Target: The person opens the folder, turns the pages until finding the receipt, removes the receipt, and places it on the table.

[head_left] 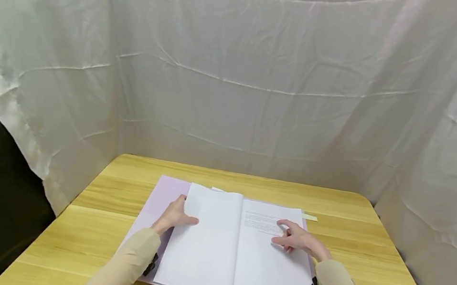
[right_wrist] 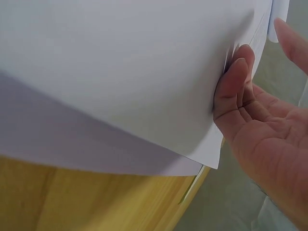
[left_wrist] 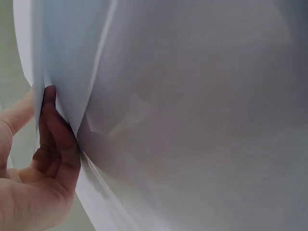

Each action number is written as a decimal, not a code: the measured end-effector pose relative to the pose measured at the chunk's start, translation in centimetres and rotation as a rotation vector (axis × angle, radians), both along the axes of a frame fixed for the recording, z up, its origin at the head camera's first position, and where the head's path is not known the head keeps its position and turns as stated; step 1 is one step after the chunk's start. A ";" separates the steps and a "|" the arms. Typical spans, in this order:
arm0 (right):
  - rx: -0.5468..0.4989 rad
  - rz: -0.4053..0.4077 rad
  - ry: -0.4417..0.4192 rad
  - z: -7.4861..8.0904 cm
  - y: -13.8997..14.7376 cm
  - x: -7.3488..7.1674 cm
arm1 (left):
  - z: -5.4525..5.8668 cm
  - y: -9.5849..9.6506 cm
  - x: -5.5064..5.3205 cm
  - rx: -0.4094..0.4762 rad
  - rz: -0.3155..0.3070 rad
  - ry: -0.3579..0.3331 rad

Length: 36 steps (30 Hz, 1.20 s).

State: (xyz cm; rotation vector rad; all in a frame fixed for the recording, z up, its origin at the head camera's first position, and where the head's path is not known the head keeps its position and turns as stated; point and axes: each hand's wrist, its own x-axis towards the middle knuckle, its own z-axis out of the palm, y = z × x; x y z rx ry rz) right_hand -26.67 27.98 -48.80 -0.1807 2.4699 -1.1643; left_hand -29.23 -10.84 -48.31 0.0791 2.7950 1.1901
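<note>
holding the left page (head_left: 201, 249) of the book (head_left: 259, 284) by its outer edge, the left hand (head_left: 174, 216) has its thumb on top and its fingers underneath, so this grip is a closed pinch on paper. the left wrist view is dim and blurred, and i cannot tell how many sheets are in it. the book lies open upon the table (head_left: 78, 233), with its lilac cover (head_left: 170, 186) showing past the left page. the right hand (head_left: 298, 239) is over the right side of the book, beside the print (head_left: 259, 221). its fingers are loosely bent toward the paper, its thumb stands apart, and it has hold of nothing that i can see. a pale tab (head_left: 310, 217) sticks out at the book's far right corner. i judge that the step in hand is leafing, with the left page being controlled. the next move, in my opinion, calls for the left hand to lay its page flat and loosen the pinch, and for the right hand to separate only one sheet at the book's right edge, gently, without a crease.
</note>
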 end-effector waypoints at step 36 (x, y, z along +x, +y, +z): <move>0.147 -0.086 0.399 -0.8 2.1 -2.8 | -2.0 0.4 0.0 -0.031 -0.381 0.041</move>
